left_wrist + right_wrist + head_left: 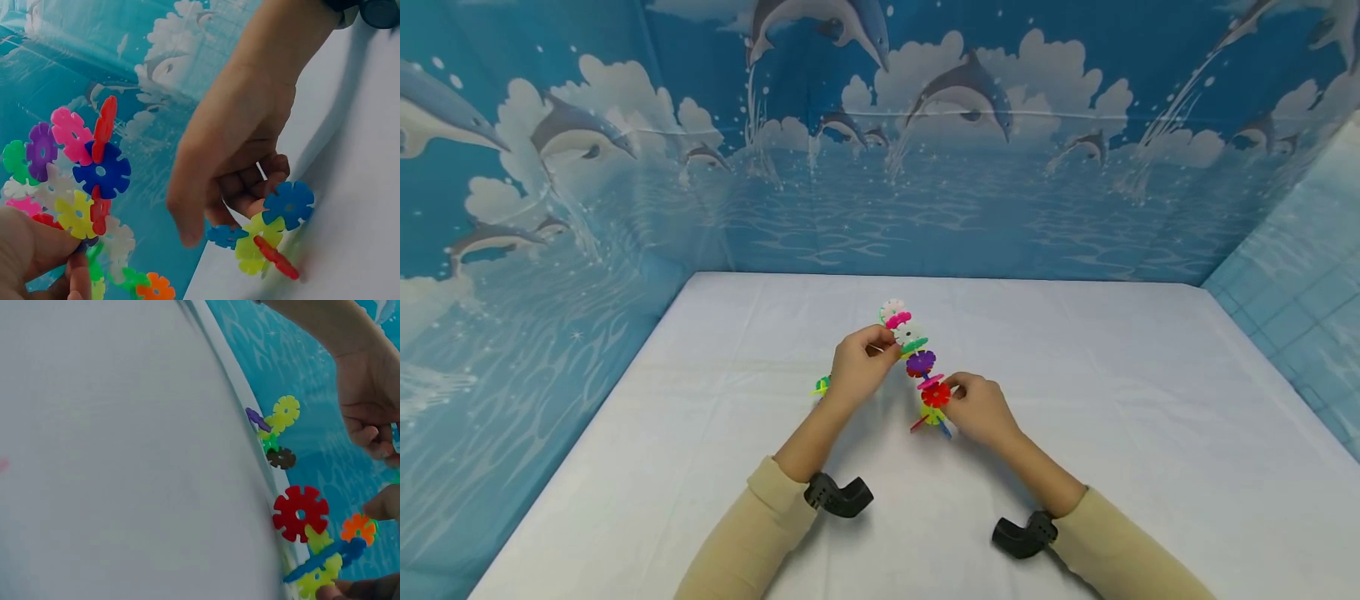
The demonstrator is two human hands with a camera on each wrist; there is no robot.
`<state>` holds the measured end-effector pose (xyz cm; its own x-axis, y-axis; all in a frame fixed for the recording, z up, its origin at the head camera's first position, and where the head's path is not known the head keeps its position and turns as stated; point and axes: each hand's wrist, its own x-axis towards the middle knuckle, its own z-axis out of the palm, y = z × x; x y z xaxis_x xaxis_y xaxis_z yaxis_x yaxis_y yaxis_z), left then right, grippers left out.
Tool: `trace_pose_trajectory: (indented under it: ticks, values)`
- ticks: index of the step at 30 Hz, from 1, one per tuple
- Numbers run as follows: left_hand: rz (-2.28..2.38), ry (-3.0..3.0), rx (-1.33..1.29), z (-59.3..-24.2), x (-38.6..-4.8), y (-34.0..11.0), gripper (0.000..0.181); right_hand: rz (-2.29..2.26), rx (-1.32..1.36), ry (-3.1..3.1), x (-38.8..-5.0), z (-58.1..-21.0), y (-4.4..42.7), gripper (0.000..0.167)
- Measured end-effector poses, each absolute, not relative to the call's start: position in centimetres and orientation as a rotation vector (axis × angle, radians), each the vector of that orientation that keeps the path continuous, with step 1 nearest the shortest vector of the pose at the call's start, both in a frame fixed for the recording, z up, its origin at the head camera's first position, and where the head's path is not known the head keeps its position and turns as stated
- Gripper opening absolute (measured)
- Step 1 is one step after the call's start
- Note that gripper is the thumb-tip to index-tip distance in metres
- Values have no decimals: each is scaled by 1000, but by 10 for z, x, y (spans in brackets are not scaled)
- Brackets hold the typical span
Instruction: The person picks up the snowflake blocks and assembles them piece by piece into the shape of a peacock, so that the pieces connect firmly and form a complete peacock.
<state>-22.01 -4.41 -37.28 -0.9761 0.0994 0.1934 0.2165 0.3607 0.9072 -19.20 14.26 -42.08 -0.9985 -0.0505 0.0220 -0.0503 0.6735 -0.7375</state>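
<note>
In the head view, a line of interlocking plastic flower-shaped discs in white, pink, green, purple, red, yellow and blue rises from near the table. My left hand pinches its upper part between thumb and fingers; the left wrist view shows that thumb on the many-coloured cluster. Lower down, my right hand holds the end with a red disc. In the left wrist view, blue, yellow and red discs hang at the right hand's fingertips. Whether both held parts are joined, I cannot tell.
A small separate cluster of discs, yellow, purple, green and brown, lies beyond the left hand and is partly hidden in the head view. A white cloth covers the table. Dolphin-print curtains hang at the back and sides.
</note>
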Motion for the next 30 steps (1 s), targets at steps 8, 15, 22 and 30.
trace_pose_trajectory:
  ticks: [8,15,22,30]
  values:
    - [-1703,-2619,-375,-376,-227,-51,6,-1290,-83,2792,-197,-427,139,23]
    - [-1696,-2696,-431,-385,-234,-53,12,-1812,-83,2437,-201,-432,162,29]
    - [-1592,-2720,-513,-394,-235,-53,14,-2042,-268,2295,-199,-425,172,43]
    - [-1575,-2723,-593,-400,-233,-49,16,-2069,-375,2287,-196,-422,169,38]
